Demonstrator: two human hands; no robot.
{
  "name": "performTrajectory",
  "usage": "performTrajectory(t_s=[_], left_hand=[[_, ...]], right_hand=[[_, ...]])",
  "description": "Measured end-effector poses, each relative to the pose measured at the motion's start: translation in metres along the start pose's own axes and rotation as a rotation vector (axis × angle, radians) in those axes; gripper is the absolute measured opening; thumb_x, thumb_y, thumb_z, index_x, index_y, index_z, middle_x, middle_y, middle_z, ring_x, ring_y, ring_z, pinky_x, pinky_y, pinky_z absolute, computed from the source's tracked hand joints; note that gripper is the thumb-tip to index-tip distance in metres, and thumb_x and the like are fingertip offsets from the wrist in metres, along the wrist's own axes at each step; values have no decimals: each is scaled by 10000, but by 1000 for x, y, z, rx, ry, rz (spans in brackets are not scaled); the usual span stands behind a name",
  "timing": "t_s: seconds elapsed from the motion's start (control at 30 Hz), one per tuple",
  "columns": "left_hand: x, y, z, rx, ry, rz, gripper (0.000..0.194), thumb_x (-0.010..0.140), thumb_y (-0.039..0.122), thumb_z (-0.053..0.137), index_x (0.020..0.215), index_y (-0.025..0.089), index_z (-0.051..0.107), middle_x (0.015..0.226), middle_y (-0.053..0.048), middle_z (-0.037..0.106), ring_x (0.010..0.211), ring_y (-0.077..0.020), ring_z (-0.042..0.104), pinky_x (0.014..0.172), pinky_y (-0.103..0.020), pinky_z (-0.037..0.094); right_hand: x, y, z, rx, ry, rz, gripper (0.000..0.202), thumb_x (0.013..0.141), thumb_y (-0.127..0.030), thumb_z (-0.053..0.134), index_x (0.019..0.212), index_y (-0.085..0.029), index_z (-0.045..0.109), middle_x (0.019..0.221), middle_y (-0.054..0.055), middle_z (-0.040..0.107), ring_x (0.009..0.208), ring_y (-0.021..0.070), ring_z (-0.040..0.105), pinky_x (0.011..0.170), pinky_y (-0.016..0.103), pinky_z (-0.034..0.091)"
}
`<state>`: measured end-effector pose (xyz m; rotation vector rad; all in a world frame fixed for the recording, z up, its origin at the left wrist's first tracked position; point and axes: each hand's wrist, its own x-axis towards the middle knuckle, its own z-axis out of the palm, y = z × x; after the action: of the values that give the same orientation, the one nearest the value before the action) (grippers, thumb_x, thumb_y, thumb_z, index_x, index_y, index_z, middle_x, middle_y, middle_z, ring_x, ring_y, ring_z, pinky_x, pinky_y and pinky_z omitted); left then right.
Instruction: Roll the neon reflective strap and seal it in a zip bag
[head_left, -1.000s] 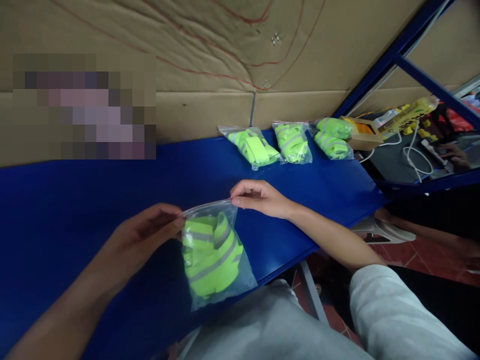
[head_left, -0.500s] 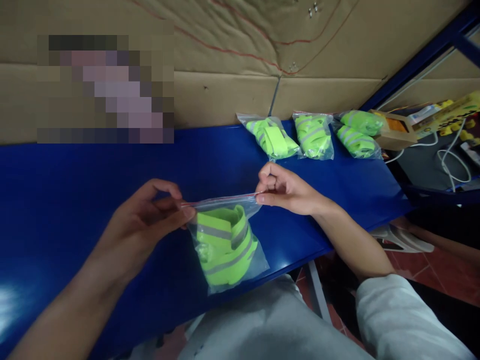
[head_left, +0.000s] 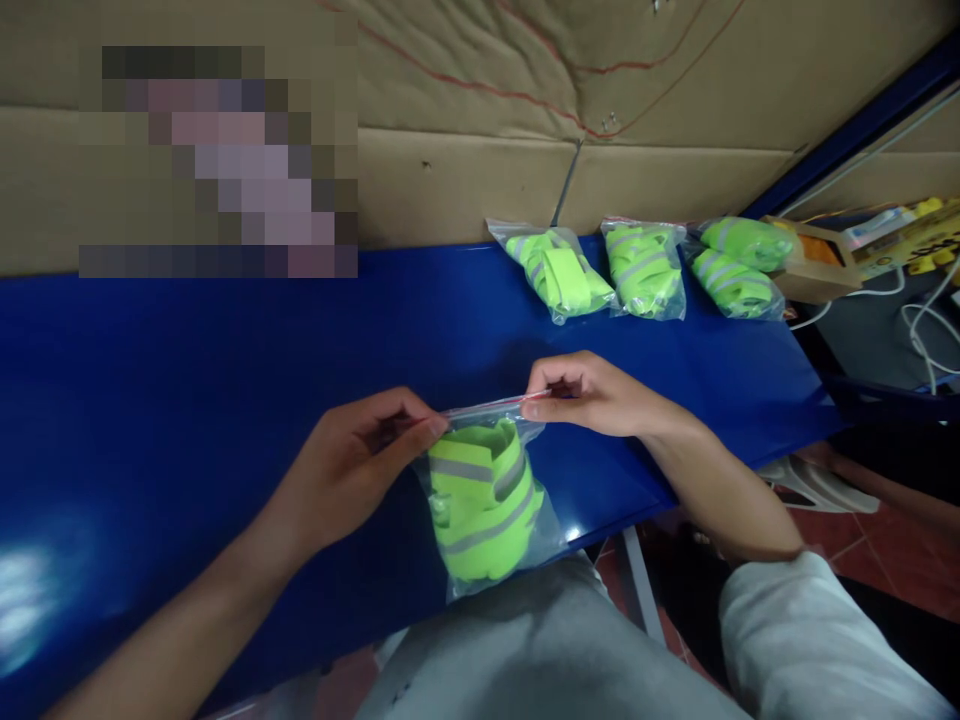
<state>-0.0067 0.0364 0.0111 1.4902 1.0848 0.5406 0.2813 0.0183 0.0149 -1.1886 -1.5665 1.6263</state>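
A clear zip bag (head_left: 553, 540) hangs near the table's front edge, with a folded neon-green reflective strap (head_left: 480, 545) inside it. My left hand (head_left: 367, 455) pinches the bag's top edge near its left end, thumb against fingers. On the right part of the same edge, my right hand (head_left: 592, 393) grips the red-lined zip strip between thumb and curled fingers. The strip is stretched fairly straight between both hands. Grey bands run across the green strap. Whether the zip is fully sealed cannot be made out.
Several similar filled bags (head_left: 646, 270) lie along the back of the blue table (head_left: 225, 360). An open cardboard box (head_left: 814, 262) and white cables (head_left: 926, 340) are at the right. Brown cardboard (head_left: 465, 190) covers the wall behind. Another person's arm (head_left: 885, 485) shows at the far right.
My left hand has slid along the bag's top edge toward my right hand, and the two are closer together. The view has shifted slightly.
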Motion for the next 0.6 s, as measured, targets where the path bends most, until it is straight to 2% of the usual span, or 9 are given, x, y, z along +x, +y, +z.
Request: performTrajectory(t_s=[0.17, 0.3, 0.43, 0.53, 0.6], left_hand=[[1, 8, 8, 60, -42, 71, 254, 957, 449, 699, 880, 212, 748, 777, 8, 710, 692, -124, 624, 620, -199, 475], [1, 9, 17, 25, -36, 51, 226, 929, 453, 743, 928, 229, 772, 829, 8, 760, 730, -124, 680, 652, -187, 509], [2, 5, 25, 104, -17, 92, 227, 938, 431, 735, 841, 229, 766, 759, 15, 752, 685, -112, 664, 626, -180, 494], [5, 2, 24, 112, -1, 89, 224, 939, 432, 730, 847, 232, 769, 778, 15, 764, 703, -113, 674, 639, -181, 499], [6, -1, 19, 87, -39, 50, 235, 938, 463, 730, 884, 242, 789, 808, 11, 780, 722, -119, 688, 644, -183, 503]], right_hand=[[0, -3, 1, -92, -65, -25, 239, 912, -367, 803, 988, -148, 747, 926, 39, 758, 834, 146, 667, 736, 258, 504], [2, 2, 17, -62, -10, -35, 237, 913, -366, 796, 880, -148, 711, 815, 18, 723, 729, 129, 634, 679, 251, 489], [4, 7, 26, -9, -6, -23, 269, 853, -348, 858, 786, -149, 689, 724, -7, 677, 664, 111, 585, 616, 233, 442], [3, 8, 24, -27, 11, -3, 237, 868, -339, 838, 815, -147, 710, 766, 9, 713, 691, 119, 619, 648, 244, 464], [2, 6, 20, -45, 4, 3, 223, 877, -347, 829, 859, -146, 735, 824, 27, 750, 732, 130, 656, 683, 254, 484]])
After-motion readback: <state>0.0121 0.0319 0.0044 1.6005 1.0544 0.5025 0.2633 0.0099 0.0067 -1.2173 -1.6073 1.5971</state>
